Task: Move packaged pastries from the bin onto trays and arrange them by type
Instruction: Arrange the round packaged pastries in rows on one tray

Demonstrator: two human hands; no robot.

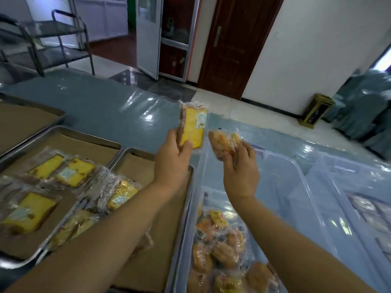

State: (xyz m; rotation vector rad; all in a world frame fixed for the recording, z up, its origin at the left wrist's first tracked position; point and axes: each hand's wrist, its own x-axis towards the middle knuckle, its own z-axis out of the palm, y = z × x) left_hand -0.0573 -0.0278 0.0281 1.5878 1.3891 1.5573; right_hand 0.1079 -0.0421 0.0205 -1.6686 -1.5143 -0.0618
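My left hand [172, 159] holds a wrapped yellow cake slice [193, 126] upright above the table. Just to its right, my right hand [241, 166] grips a wrapped brown bun [222, 142]. Both packs hang over the far end of the clear plastic bin [281, 178], which holds several wrapped buns [224, 252] at its near end. On the left, a metal tray [69, 132] lined with brown paper carries several yellow cake slices [63, 169]. A second tray [186, 199] beside the bin has wrapped packs [118, 193] at its left edge.
A third tray [31, 115] lies at the far left. Another clear bin [359, 187] stands to the right. The table has a shiny blue-grey cover [118, 102]. Beyond it are a metal cart [53, 43], a brown door [234, 43] and a gold bin [316, 111] on the floor.
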